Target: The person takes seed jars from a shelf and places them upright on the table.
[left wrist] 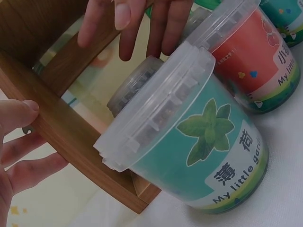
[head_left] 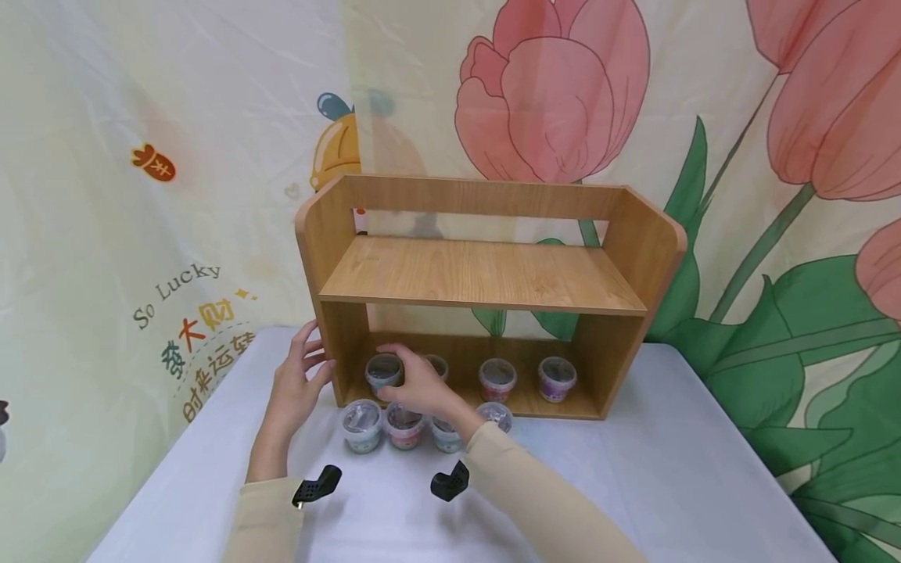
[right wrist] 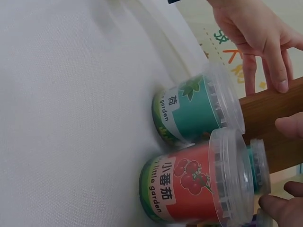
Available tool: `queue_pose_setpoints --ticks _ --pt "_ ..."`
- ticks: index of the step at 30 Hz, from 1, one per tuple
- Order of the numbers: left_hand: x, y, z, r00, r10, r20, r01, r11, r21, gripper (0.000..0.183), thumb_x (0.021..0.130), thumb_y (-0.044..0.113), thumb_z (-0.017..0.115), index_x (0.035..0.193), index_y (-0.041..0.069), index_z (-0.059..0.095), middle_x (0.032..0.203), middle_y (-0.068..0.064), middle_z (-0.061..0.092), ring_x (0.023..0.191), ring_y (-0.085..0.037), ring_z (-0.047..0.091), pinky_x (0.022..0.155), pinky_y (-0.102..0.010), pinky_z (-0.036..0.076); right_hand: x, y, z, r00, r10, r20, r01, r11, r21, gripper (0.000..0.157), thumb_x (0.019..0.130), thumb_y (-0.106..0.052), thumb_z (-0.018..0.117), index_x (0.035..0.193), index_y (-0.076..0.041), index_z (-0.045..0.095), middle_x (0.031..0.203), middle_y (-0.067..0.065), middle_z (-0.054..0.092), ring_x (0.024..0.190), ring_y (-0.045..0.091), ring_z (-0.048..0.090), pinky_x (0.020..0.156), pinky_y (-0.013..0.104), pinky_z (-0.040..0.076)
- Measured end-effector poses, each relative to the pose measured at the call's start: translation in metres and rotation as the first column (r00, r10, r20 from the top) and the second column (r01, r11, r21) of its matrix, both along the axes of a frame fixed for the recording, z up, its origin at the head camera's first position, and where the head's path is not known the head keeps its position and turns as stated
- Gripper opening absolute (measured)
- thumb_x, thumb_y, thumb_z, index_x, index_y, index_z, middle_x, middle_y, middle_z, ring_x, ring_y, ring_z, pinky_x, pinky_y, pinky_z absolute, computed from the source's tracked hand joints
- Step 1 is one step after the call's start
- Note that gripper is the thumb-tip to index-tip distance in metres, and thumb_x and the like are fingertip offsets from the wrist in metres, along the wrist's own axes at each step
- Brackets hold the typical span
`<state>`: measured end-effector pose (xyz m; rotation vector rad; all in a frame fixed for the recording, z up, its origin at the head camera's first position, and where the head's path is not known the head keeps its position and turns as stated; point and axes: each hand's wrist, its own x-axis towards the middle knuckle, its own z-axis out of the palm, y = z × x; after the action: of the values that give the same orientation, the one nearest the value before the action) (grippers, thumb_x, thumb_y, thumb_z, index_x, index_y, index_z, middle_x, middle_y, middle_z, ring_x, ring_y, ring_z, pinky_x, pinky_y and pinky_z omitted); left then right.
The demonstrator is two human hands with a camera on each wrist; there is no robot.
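My left hand (head_left: 294, 387) is at the outer left side of the wooden shelf (head_left: 486, 274), its fingertips touching the side panel. On the lower board, my right hand (head_left: 421, 383) reaches over the front row, thumb and fingers spread about a small lidded cup (head_left: 382, 369) at the left end. In the left wrist view, the fingers (left wrist: 161, 28) hang loosely just above that cup's clear lid (left wrist: 137, 82). In front of the shelf stand a teal cup with a mint-leaf label (left wrist: 203, 137) and a red cup with a tomato label (right wrist: 194, 184).
Further along the lower board are a partly covered cup (head_left: 438, 366), a red cup (head_left: 497, 380) and a purple cup (head_left: 558, 379). Two more cups, a bluish one (head_left: 446, 439) and a clear-lidded one (head_left: 496, 414), continue the front row on the white tabletop (head_left: 676, 485). A printed curtain (head_left: 232, 117) hangs behind.
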<state>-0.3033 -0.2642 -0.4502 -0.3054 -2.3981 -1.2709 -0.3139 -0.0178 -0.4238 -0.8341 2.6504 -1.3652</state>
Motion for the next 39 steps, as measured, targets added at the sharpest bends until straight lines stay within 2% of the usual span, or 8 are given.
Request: queue_pose_setpoints --ticks 11,18,25,39 --pt "0.0 0.0 -0.002 1.0 -0.001 -0.009 0.001 1.0 -0.008 0.092 0.104 0.002 0.066 0.167 0.048 0.016 0.146 -0.026 0.056 0.127 -0.048 0.065 0.092 -0.06 0.063 -0.002 -0.014 -0.006 0.999 -0.031 0.026 0.03 0.998 0.062 0.066 0.094 -0.009 0.077 0.154 -0.012 0.052 0.152 0.011 0.059 0.141 0.03 0.056 0.118 0.047 0.049" --pt "0.0 -0.001 -0.003 1.0 -0.003 -0.014 0.002 1.0 -0.008 0.092 0.104 0.002 0.066 0.167 0.046 0.016 0.145 -0.025 0.057 0.126 -0.048 0.065 0.092 -0.059 0.063 -0.008 -0.023 -0.011 0.997 -0.054 -0.045 0.059 0.991 0.119 0.059 0.092 -0.009 0.078 0.147 -0.007 0.058 0.142 0.013 0.066 0.134 0.03 0.061 0.114 0.043 0.051" --pt "0.0 0.0 -0.002 1.0 -0.009 -0.018 0.009 1.0 -0.007 0.091 0.104 0.002 0.065 0.167 0.046 0.016 0.145 -0.026 0.057 0.126 -0.048 0.065 0.091 -0.06 0.063 -0.011 -0.031 -0.014 0.995 -0.066 -0.071 0.077 0.981 0.178 0.056 0.09 -0.01 0.078 0.143 -0.008 0.062 0.137 0.009 0.069 0.132 0.028 0.06 0.115 0.04 0.05" --pt "-0.001 0.0 0.0 1.0 0.008 -0.007 -0.008 1.0 -0.011 0.093 0.104 0.002 0.065 0.167 0.048 0.015 0.146 -0.026 0.056 0.128 -0.048 0.064 0.091 -0.059 0.063 -0.02 -0.04 -0.015 0.997 -0.069 -0.038 0.075 0.98 0.186 0.051 0.09 -0.009 0.077 0.14 -0.008 0.065 0.136 0.01 0.069 0.131 0.027 0.062 0.115 0.039 0.051"
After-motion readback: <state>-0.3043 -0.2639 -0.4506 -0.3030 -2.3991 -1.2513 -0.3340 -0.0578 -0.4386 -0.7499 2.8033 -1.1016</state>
